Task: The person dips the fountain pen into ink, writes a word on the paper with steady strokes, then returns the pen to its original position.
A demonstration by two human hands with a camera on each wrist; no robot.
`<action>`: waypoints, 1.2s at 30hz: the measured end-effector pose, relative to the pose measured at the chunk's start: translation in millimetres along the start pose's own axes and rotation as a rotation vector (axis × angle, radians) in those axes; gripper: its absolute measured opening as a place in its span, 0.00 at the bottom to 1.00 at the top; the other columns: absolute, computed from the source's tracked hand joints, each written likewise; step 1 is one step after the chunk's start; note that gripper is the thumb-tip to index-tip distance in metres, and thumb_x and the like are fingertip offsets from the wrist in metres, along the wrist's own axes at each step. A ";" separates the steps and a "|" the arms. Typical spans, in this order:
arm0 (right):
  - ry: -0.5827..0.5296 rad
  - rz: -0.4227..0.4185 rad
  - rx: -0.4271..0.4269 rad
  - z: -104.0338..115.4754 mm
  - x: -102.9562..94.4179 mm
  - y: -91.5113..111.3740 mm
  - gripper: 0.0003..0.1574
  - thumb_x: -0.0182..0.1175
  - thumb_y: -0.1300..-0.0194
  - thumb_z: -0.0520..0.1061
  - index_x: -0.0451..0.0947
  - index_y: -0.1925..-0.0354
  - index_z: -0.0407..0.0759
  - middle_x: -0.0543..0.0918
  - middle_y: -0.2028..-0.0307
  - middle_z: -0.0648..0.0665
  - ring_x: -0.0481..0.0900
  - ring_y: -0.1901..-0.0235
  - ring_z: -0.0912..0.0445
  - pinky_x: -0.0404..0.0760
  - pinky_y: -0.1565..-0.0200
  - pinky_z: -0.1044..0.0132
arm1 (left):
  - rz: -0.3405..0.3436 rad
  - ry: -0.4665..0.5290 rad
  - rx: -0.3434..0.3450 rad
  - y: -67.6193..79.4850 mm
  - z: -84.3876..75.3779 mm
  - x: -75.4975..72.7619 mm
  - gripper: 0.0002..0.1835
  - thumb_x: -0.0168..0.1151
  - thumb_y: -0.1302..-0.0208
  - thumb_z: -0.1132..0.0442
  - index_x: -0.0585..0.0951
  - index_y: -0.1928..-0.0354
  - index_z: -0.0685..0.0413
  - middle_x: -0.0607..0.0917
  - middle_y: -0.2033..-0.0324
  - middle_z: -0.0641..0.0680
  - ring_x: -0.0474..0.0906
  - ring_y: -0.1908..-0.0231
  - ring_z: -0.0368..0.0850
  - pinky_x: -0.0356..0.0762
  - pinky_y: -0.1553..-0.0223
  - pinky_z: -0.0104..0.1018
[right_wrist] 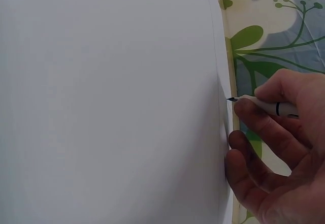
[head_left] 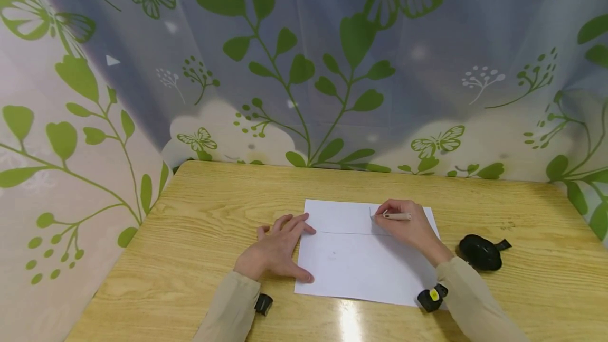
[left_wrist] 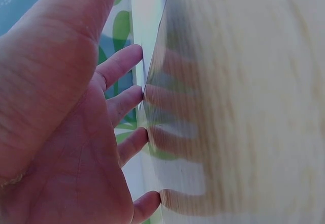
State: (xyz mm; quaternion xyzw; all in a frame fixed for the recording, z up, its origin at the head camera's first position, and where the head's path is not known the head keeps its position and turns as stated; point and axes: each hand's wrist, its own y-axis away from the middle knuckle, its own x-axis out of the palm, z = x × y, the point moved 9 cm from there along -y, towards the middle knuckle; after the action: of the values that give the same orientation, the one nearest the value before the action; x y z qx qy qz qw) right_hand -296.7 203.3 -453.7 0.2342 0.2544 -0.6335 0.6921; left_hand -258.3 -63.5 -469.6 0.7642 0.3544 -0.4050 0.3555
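Note:
A sheet of white paper (head_left: 351, 273) lies on the wooden table, bearing a long thin horizontal line and a short vertical stroke above it. My right hand (head_left: 406, 223) pinches a slim white pen (head_left: 398, 216) between thumb and fingers over the upper right of the sheet. In the right wrist view the pen (right_wrist: 264, 104) has a dark pointed nib, its tip right at the paper. My left hand (head_left: 280, 249) rests spread over the sheet's left edge, thumb and fingertips on or beside the paper. The left wrist view shows its fingers (left_wrist: 124, 104) straight and apart, fingertips down on the surface.
Right of the paper sits a black bowl-like object (head_left: 480, 252) with a short tab. Black wrist devices (head_left: 429, 300) hang at both cuffs. A curtain (head_left: 304, 67) with green leaves and butterflies stands behind the table's (head_left: 214, 194) far edge and along its left side.

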 end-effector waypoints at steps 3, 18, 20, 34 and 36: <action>0.005 0.009 0.001 0.3 0.6 1.5 0.05 0.66 0.35 0.46 0.86 0.64 0.46 0.87 0.68 0.47 0.74 0.72 0.55 0.74 0.70 0.65 | 0.000 0.004 -0.004 0.5 0.0 0.4 0.48 0.81 0.56 0.37 0.69 0.33 0.35 0.53 0.19 0.43 0.46 0.20 0.58 0.51 0.34 0.73; -0.024 0.038 -0.015 0.6 2.5 5.8 0.05 0.68 0.35 0.46 0.86 0.64 0.46 0.86 0.70 0.48 0.75 0.73 0.55 0.75 0.69 0.65 | 0.013 -0.004 -0.004 1.5 -0.1 0.9 0.48 0.81 0.56 0.37 0.68 0.33 0.35 0.53 0.18 0.44 0.45 0.20 0.58 0.50 0.34 0.73; -0.021 0.043 -0.012 0.7 2.6 6.2 0.05 0.67 0.35 0.46 0.86 0.64 0.46 0.86 0.70 0.48 0.75 0.72 0.55 0.75 0.69 0.65 | 0.012 -0.004 -0.003 1.1 0.4 1.3 0.48 0.81 0.56 0.36 0.68 0.33 0.35 0.53 0.18 0.44 0.45 0.20 0.58 0.50 0.34 0.73; -0.038 0.075 0.026 -0.2 4.7 8.7 0.05 0.66 0.35 0.45 0.86 0.65 0.46 0.84 0.76 0.49 0.72 0.77 0.58 0.73 0.70 0.66 | 0.012 -0.009 -0.005 0.0 0.8 0.3 0.48 0.81 0.55 0.36 0.67 0.32 0.34 0.52 0.18 0.43 0.45 0.20 0.58 0.51 0.34 0.72; -0.052 0.082 0.032 -0.5 5.5 9.3 0.06 0.66 0.36 0.45 0.86 0.65 0.45 0.84 0.76 0.48 0.71 0.78 0.58 0.74 0.70 0.66 | 0.015 -0.009 -0.006 0.3 0.6 0.0 0.48 0.80 0.55 0.37 0.67 0.32 0.35 0.52 0.18 0.43 0.45 0.20 0.58 0.51 0.34 0.73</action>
State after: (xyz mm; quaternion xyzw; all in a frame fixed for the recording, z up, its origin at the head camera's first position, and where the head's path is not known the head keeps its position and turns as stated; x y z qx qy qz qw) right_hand -287.0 200.3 -457.5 0.2387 0.2163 -0.6147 0.7200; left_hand -258.3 -64.1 -469.8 0.7638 0.3486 -0.4046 0.3624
